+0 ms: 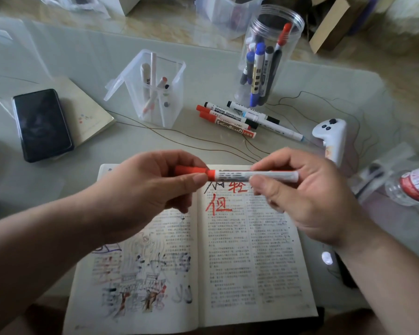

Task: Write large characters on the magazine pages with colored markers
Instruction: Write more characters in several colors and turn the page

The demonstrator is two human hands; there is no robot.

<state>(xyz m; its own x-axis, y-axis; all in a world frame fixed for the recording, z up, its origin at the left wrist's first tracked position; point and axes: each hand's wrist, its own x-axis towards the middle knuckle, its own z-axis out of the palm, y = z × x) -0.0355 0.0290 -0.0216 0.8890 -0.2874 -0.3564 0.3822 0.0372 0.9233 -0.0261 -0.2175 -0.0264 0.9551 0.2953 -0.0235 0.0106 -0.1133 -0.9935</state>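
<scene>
Two hands share one marker [240,175], held level just above the top edge of the open magazine [252,262] on the table [87,146]. The left hand [153,187] is curled round the red cap [191,170]. The right hand [307,197] pinches the white barrel between thumb and fingers. The cap sits at the barrel's end; whether it is going on or coming off cannot be told.

Risks, as judged:
- A jerky pull on a tight cap could swipe the tip across fingers or page.
- Neither hand pins the magazine, so its pages may lift.

Counts:
- On the magazine's right page there are two large red characters and one dark one, partly hidden.
- Beyond the magazine are about five loose markers [230,119], one round jar [271,56] of markers and one square tub [155,93] of pens.
- Beyond its left corner is one phone [42,124].
- To the magazine's right is one bottle [411,187].
</scene>
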